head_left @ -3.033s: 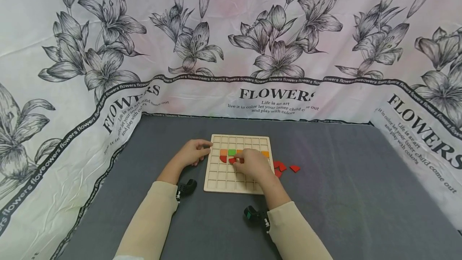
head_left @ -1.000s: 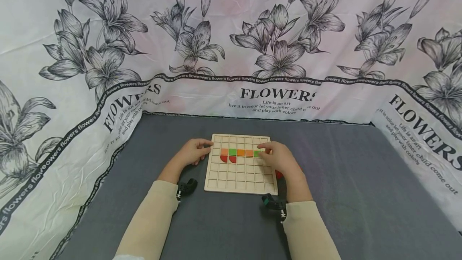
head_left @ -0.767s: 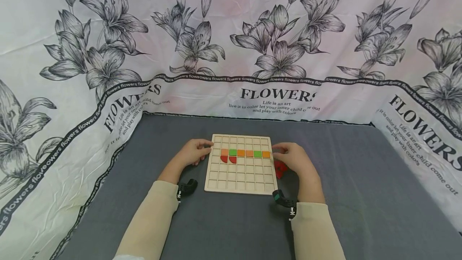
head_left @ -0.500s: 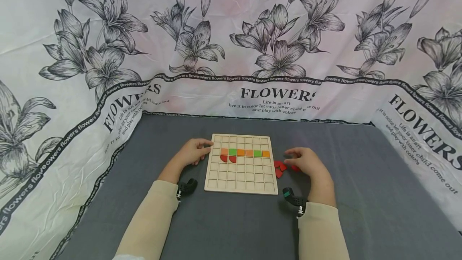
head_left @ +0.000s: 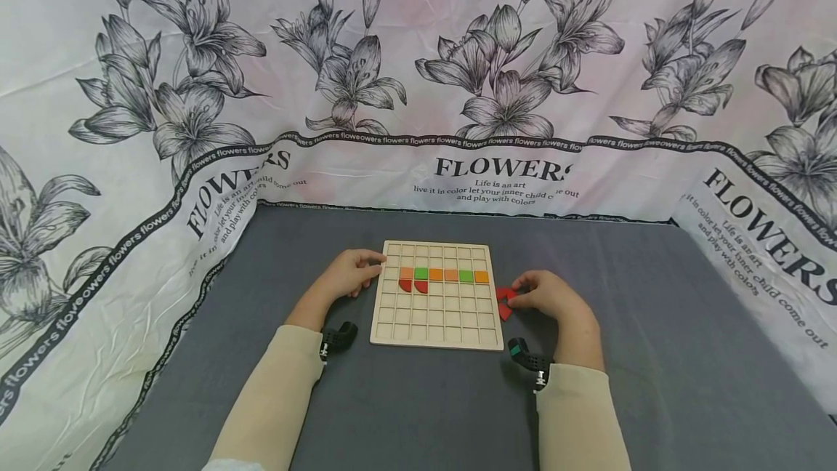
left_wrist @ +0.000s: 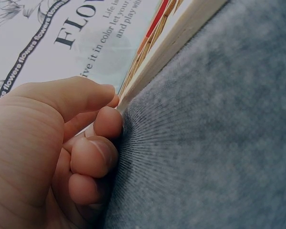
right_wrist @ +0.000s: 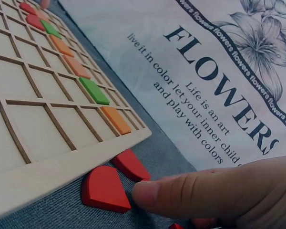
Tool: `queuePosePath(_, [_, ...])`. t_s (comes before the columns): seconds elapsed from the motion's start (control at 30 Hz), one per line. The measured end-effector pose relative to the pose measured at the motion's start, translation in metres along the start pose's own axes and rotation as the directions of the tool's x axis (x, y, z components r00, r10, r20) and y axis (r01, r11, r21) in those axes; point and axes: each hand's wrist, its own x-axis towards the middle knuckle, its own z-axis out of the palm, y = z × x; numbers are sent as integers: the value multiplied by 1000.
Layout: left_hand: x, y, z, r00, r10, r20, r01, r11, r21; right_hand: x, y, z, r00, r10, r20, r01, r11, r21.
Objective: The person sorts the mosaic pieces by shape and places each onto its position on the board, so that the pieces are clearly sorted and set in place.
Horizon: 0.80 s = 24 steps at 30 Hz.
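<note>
A square wooden grid board [head_left: 437,318] lies on the grey cloth. One row holds orange and green square tiles, and below it are two red quarter-round tiles [head_left: 413,286]. My left hand [head_left: 349,272] holds the board's left edge near the far corner; in the left wrist view the thumb and index finger meet at the corner, other fingers curled. Beyond the board's right edge, my right hand [head_left: 546,295] has its thumb and index finger at loose red tiles [right_wrist: 105,189]. The thumb tip is right beside one tile; whether the fingers pinch one is hidden.
A second loose red tile [right_wrist: 131,165] lies against the board's edge, and a red bit [right_wrist: 175,226] shows under the right hand. Behind the grey cloth [head_left: 654,296] rises a white flower-printed curtain [head_left: 497,93]. Each wrist wears a black camera mount [head_left: 340,339].
The right hand has left the second red tile in its cell, moved right past the board to the loose red tiles, then slightly back left. The left hand has stayed at the board's edge.
</note>
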Motion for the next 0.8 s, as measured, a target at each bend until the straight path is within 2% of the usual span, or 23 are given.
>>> queuePosePath(0.33, [1, 0, 0, 1000, 1, 6, -1, 1000, -1, 2, 4, -1, 994, 63, -92, -65, 998, -14])
queuePosePath(0.57, [1, 0, 1, 1000, -3, 0, 3, 1000, 6, 5, 3, -2, 989, 12, -150, -14, 1000, -17])
queuePosePath(0.8, [0, 0, 0, 1000, -8, 2, 8, 1000, 11, -2, -10, -10, 977, -10, -212, 17, 999, 33])
